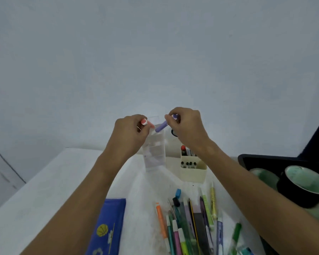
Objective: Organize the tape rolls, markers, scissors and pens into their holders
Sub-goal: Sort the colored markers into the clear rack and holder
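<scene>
Purple marker (161,126): solid purple body. Pink marker (148,123): pink-red with a white band. Clear holder (154,153): transparent, colourless. Cream holder (193,172): cream, containing black-capped and red-capped markers. Pouch (107,227): blue with a yellow basketball motif. Tape rolls (302,184): black outside, pale green inside. Tray (265,159): black. Surface (53,181): white.

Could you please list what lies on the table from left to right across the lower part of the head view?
Blue pencil case → orange pen → black flat tool → yellow pen → green pen → black tape roll.
</scene>
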